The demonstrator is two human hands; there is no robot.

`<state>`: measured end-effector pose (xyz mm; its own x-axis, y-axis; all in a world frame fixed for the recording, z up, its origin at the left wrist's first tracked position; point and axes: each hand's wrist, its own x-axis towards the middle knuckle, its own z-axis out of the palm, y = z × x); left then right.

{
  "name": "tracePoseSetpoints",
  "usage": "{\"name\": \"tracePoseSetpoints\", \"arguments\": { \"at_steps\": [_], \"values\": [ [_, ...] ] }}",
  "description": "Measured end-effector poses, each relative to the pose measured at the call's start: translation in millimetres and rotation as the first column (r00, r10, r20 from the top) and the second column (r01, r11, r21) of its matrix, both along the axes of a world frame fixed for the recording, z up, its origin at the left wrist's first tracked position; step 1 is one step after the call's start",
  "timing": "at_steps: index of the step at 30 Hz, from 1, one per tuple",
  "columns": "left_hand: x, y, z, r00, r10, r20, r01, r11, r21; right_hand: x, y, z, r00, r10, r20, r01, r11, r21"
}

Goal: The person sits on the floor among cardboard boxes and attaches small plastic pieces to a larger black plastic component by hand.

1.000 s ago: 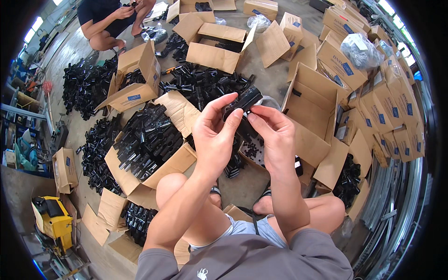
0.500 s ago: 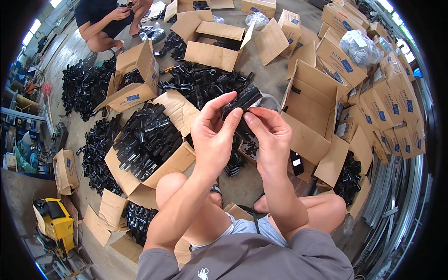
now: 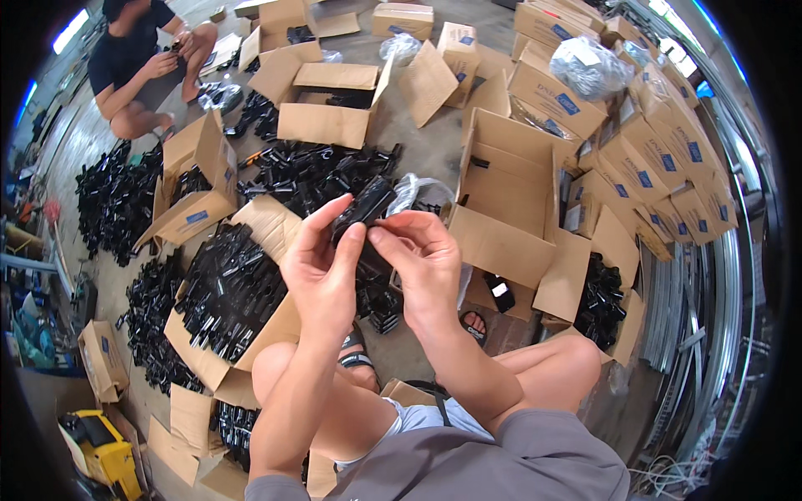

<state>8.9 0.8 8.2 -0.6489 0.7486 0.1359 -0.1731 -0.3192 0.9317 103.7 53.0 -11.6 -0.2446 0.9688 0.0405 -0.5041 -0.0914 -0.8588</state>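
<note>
A black tubular part (image 3: 370, 200) is held up in front of me, tilted with its far end to the right. My left hand (image 3: 322, 271) grips it between the thumb and fingers from the left side. With thumb and fingertips pinched, my right hand (image 3: 428, 259) touches the part's near end; whether a small piece sits in that pinch is hidden. Beyond the hands lies a loose heap of similar black parts (image 3: 309, 175). To the left, an open carton (image 3: 271, 331) is filled with long black parts (image 3: 230, 288) in rows.
An open carton (image 3: 505, 238) stands at the right, with a phone-like black item (image 3: 499, 292) near it. Stacked cartons (image 3: 652, 179) and metal profiles (image 3: 664, 326) line the right side. Another person (image 3: 138, 63) squats far left. A yellow machine (image 3: 109, 455) stands lower left.
The view has shifted, so the hands and most of the surroundings sit further left in the picture. Both hands keep hold of the black part in much the same grip.
</note>
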Motion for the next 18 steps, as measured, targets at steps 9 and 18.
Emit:
{"name": "tracePoseSetpoints", "arguments": {
  "at_steps": [9, 18],
  "values": [
    [4.2, 2.8, 0.0, 0.998, -0.021, -0.055, 0.019, 0.999, -0.048, 11.0, 1.4, 7.2, 0.999, 0.040, -0.035, -0.043, 0.994, -0.096],
    [4.6, 2.7, 1.1, 0.999, -0.019, -0.031, 0.018, 0.999, -0.043, 3.7, -0.5, -5.6, 0.988, -0.090, 0.122, 0.078, 0.992, 0.098]
  ]
}}
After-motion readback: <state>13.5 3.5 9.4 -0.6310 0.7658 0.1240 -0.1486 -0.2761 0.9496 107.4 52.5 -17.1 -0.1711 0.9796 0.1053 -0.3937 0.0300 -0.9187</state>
